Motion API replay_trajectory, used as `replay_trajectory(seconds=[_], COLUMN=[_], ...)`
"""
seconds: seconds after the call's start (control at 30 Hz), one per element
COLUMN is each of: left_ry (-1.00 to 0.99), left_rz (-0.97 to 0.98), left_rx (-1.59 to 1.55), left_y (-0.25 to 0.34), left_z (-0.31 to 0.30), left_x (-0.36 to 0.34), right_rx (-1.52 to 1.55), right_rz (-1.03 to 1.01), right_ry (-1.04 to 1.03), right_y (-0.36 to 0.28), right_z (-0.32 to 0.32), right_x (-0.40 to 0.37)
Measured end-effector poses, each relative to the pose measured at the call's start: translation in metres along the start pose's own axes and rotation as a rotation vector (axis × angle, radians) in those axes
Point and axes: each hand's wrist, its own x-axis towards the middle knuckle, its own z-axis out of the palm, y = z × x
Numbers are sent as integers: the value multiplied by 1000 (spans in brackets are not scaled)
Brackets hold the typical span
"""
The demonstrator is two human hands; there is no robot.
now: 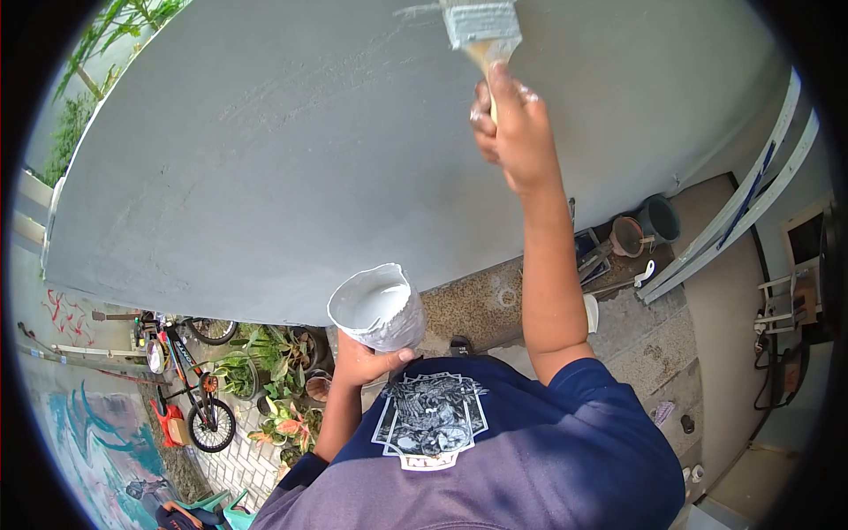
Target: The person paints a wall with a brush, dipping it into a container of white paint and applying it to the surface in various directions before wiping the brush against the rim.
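Observation:
My right hand is raised and closed around the wooden handle of a wide paintbrush. Pale grey-white paint coats its bristles, which are at the grey wall near the top of the view; some paint marks my fingers. Lower down, in front of my chest, my left hand grips a paint-smeared cup from below and the side. White paint shows inside the cup, and its rim is uneven. A faint pale streak runs on the wall just left of the bristles.
A ladder leans at the right, near buckets on the ground. Potted plants and a bicycle stand at the lower left. Part of another person shows at the bottom left, by green chairs.

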Motion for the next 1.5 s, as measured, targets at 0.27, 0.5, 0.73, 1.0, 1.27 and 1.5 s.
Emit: replay_trajectory(seconds=[0.27,0.5,0.73,1.0,1.27,1.5], left_ry=[23,-12,-58,-46,56,110], left_rz=[67,26,89,112,66,49], left_rx=[-9,-34,72,-8,-5,-38], left_y=[-1,-2,-2,3,2,5], left_z=[5,0,1,6,9,9], left_x=[-1,-9,-13,-2,-14,-13], right_rx=[-170,-751,-278,-21,-356,-588], right_rz=[165,988,601,-123,121,877], right_ry=[75,158,125,-23,142,281], right_y=[142,338,173,-12,231,370], right_z=[-68,-179,-88,-17,-82,-183], right_x=[6,-101,-43,17,-21,-99])
